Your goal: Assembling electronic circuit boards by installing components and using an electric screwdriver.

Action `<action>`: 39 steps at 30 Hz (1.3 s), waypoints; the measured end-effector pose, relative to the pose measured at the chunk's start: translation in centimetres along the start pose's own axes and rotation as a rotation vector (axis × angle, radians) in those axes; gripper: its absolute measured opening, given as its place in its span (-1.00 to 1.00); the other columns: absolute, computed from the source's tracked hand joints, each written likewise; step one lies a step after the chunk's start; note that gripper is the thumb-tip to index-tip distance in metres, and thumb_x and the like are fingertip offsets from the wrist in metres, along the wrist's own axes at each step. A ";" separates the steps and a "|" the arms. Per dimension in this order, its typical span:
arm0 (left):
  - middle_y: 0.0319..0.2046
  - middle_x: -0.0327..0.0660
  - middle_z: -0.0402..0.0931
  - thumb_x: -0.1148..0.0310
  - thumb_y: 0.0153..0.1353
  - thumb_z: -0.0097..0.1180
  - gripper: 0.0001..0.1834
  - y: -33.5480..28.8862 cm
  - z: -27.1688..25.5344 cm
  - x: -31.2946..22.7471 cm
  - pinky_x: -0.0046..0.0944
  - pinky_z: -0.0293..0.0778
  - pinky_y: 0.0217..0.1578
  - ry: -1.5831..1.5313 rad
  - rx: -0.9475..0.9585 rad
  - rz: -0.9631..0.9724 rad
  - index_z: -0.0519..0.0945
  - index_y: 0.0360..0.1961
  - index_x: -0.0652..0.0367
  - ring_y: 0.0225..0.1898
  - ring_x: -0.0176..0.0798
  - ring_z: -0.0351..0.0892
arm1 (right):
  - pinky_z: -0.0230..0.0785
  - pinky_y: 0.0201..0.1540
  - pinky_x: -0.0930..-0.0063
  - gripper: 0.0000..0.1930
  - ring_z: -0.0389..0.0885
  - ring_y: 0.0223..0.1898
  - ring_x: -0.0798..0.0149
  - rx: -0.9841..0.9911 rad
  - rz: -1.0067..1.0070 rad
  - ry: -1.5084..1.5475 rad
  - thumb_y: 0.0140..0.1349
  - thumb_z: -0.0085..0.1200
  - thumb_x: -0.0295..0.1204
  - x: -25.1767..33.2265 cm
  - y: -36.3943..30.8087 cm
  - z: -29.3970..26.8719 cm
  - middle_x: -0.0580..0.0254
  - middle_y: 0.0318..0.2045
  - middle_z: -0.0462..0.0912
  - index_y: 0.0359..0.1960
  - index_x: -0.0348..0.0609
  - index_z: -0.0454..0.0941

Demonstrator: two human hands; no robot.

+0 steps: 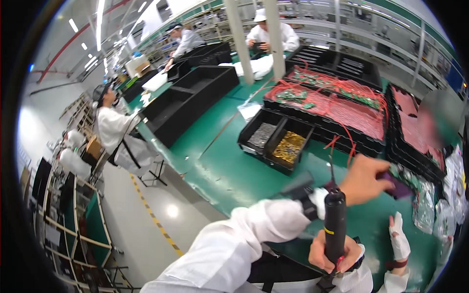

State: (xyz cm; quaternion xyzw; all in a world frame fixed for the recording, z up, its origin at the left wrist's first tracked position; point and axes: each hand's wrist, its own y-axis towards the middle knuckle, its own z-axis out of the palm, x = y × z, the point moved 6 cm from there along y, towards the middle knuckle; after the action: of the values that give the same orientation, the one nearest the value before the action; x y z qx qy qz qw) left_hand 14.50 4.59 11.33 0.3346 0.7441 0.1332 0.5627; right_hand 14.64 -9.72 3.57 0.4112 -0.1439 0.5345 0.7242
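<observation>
My left hand reaches across to the right, its fingers closed on the edge of a dark purple piece. Motion blurs that piece, and green circuit boards lie against its upper side. In front of my left wrist, a black electric screwdriver with a yellow mark stands nearly upright. My right hand grips it low down, where a bit of red shows; the lower tip is hidden. A cable rises from its top.
A two-part black bin holds silver and brass-coloured small parts. Behind it, black trays carry pink wrap, red wires and green boards. Clear plastic bags lie at right. Another person's white-gloved hand rests nearby; several co-workers are farther off.
</observation>
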 end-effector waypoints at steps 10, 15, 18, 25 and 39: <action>-0.46 -0.34 0.64 0.39 0.14 0.42 -0.82 -7.4 -47.7 5.5 -0.40 0.42 -0.41 0.337 -0.904 -0.132 0.66 -0.46 0.24 -0.44 -0.54 0.49 | 0.19 -0.57 0.50 -0.56 0.43 -0.60 0.33 -0.305 0.125 0.053 -0.09 0.36 -0.47 -1.2 -0.7 -2.4 0.19 -0.66 0.52 -0.18 -0.50 0.52; -0.37 -0.14 0.76 0.05 -0.09 0.53 -0.54 -18.7 -71.8 8.9 -0.18 0.56 -0.21 0.999 -1.393 -0.356 0.78 -0.25 0.16 -0.33 -0.18 0.73 | 0.16 -0.69 0.61 -0.48 0.34 -0.71 0.45 -0.647 0.241 0.103 -0.11 0.48 -0.30 -1.4 1.4 -2.2 0.28 -0.66 0.48 -0.29 -0.40 0.42; -0.31 -0.09 0.75 -0.02 -0.13 0.50 -0.50 -20.2 -73.4 13.2 -0.08 0.57 -0.11 1.215 -1.404 -0.728 0.78 -0.23 0.09 -0.22 0.00 0.73 | 0.16 -0.68 0.63 -0.52 0.36 -0.71 0.44 -0.788 0.181 0.069 -0.07 0.45 -0.34 -1.3 1.0 -2.8 0.24 -0.64 0.48 -0.29 -0.40 0.42; -0.13 -0.04 0.73 0.05 -0.12 0.52 -0.48 -24.0 -78.9 21.3 -0.13 0.55 0.08 1.115 -1.467 -1.027 0.77 -0.13 0.08 -0.04 -0.02 0.72 | 0.15 -0.63 0.59 -0.52 0.37 -0.69 0.41 -0.997 0.148 -0.028 -0.12 0.42 -0.31 -1.6 -0.1 -4.0 0.27 -0.65 0.49 -0.34 -0.37 0.40; 0.08 -0.05 0.63 0.00 0.04 0.44 -0.42 -25.0 -85.9 27.9 -0.20 0.45 0.16 1.389 -0.645 -1.459 0.69 0.03 0.11 0.17 -0.09 0.58 | 0.12 -0.65 0.57 -0.62 0.35 -0.71 0.37 -1.065 0.141 0.012 -0.17 0.41 -0.35 -1.3 -0.6 -5.1 0.23 -0.69 0.49 -0.53 -0.35 0.43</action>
State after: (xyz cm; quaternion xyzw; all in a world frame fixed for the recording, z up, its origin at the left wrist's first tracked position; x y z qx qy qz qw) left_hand -77.80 19.49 4.57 -0.5083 0.8531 0.1163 0.0197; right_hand 13.53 -6.80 -0.73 -0.0270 -0.4181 0.4371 0.7959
